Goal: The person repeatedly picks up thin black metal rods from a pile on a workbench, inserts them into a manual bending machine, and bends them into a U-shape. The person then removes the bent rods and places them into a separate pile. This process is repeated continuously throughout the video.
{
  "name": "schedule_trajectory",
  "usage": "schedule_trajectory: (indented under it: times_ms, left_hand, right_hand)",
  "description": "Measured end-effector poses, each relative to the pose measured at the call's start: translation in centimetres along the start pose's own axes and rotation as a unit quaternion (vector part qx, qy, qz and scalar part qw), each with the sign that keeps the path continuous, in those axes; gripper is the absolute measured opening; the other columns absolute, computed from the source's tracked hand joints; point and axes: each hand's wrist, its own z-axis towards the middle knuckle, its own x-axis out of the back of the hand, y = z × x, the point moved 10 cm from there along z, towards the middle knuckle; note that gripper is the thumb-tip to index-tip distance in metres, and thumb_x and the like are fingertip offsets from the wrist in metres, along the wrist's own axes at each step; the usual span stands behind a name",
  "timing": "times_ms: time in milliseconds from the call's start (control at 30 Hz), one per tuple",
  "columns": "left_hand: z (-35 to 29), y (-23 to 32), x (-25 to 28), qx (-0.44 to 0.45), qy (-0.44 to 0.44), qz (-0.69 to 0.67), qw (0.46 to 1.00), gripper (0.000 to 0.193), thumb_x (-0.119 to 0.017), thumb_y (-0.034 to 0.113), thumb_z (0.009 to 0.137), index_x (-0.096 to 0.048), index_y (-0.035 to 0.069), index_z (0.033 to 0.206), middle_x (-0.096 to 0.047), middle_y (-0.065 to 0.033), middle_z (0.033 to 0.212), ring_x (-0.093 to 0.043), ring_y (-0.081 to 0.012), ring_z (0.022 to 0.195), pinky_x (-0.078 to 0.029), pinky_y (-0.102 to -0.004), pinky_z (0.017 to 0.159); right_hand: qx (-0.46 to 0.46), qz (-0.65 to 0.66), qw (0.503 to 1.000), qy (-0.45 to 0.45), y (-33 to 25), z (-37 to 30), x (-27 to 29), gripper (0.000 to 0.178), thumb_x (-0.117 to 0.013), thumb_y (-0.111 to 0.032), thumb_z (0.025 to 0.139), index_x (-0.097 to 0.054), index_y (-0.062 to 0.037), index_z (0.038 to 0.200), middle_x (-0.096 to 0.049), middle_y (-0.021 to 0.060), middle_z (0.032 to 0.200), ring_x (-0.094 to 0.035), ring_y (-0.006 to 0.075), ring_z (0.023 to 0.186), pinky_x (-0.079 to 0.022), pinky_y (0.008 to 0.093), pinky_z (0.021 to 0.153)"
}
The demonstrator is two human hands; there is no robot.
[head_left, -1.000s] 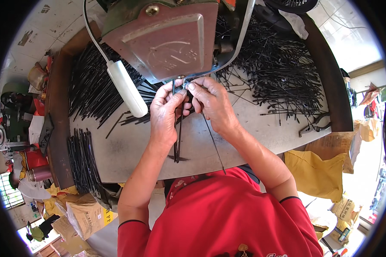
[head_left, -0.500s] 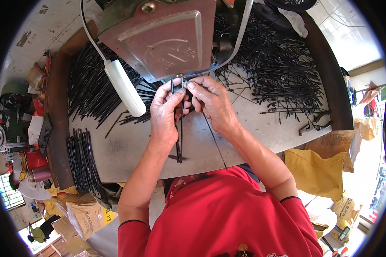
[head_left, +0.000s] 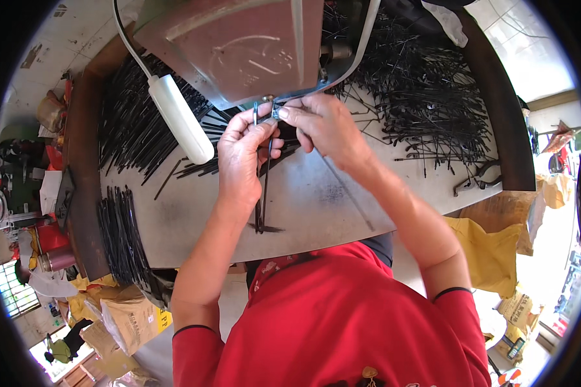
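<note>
My left hand (head_left: 241, 164) is closed on thin black rods (head_left: 262, 203), which hang down toward me over the metal tabletop (head_left: 316, 226). Its fingertips are just below the lower edge of a machine with a reddish-brown cover (head_left: 239, 58). Close beside it, my right hand (head_left: 332, 132) pinches the end of another thin black rod (head_left: 348, 190), whose length slants down to the right, blurred. Where the fingertips meet, a small shiny metal part (head_left: 276, 111) shows; whether it belongs to the rod or the machine I cannot tell.
Black rods are heaped at the left (head_left: 142, 122), with a neater bundle (head_left: 117, 226) nearer me. Bent-ended rods make a tangled pile (head_left: 426, 97) at the right. A white bar on a cable (head_left: 181, 119) hangs left of the machine. Pliers (head_left: 478, 180) lie by the right rim.
The rod in my right hand has swung outward to the right, and that hand has turned with its elbow further out. My view has shifted slightly, moving the machine up in the picture.
</note>
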Motion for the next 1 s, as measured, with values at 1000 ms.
schedule_trajectory:
  times_ms: [1000]
  left_hand:
    - [-1.7,0.6,-1.6,-0.077,-0.018,-0.034,0.996,0.023,-0.066,0.003,0.084,-0.043,0.007,0.083,-0.056,-0.0038,0.073,-0.059,-0.0130,0.060,-0.049,-0.0252,0.054]
  right_hand:
    - [-0.052,0.129,0.990,-0.030,1.6,-2.2,-0.5,0.023,-0.050,-0.019,0.095,-0.060,-0.0005,0.105,-0.053,0.0001,0.062,-0.041,0.0030,0.044,-0.025,0.0180,0.036]
